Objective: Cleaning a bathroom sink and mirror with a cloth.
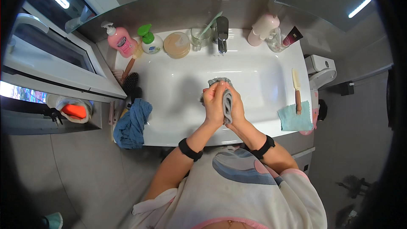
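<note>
Over the white sink (169, 97), my left hand (214, 101) and my right hand (235, 106) are pressed together around a bunched grey cloth (227, 107). Part of the cloth sticks out past my fingertips toward the tap, and a folded strip shows between my palms. The rest of it is hidden in my grip. Both hands are closed on it. Beyond them stands the dark metal tap (221, 34), apart from the cloth. No water stream shows below the spout.
Along the back rim stand a pink pump bottle (121, 41), a green-topped bottle (150, 40), a round tan container (177, 45), a glass cup with a toothbrush (200, 36) and a pink bottle (263, 29). A blue cloth (133, 123) hangs front left; a brush (296, 91) lies on a teal cloth (292, 118).
</note>
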`<state>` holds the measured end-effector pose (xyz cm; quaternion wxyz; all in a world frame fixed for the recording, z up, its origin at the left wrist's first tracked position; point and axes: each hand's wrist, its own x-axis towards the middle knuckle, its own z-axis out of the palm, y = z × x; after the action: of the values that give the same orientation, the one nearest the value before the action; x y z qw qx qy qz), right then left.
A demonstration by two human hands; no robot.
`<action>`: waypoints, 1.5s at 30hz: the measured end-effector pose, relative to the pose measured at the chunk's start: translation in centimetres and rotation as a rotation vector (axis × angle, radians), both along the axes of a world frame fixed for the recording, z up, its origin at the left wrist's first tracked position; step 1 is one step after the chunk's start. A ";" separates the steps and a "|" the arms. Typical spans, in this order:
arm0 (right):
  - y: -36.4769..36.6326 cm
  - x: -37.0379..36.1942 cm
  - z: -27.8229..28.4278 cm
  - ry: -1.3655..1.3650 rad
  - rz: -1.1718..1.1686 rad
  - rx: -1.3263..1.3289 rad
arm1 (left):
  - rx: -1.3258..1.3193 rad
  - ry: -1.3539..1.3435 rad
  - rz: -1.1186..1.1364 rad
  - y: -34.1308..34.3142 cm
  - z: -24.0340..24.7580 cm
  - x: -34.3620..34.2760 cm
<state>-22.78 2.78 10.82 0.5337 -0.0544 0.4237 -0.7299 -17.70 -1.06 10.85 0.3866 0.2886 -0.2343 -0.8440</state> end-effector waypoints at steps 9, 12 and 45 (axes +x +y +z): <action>0.5 -2.0 0.0 0.413 0.171 -0.129 | -0.246 -0.252 0.063 0.3 2.1 1.7; -0.2 0.7 1.0 1.040 0.398 -0.002 | 0.040 -0.084 -0.067 0.3 -0.9 3.4; -0.1 4.0 -6.6 1.158 0.800 0.051 | 0.432 0.141 -0.012 -0.1 -4.6 8.9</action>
<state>-18.81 2.73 4.27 0.4508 -0.5733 0.6040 -0.3212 -8.82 -1.18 6.20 0.3262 0.3033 -0.0223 -0.8951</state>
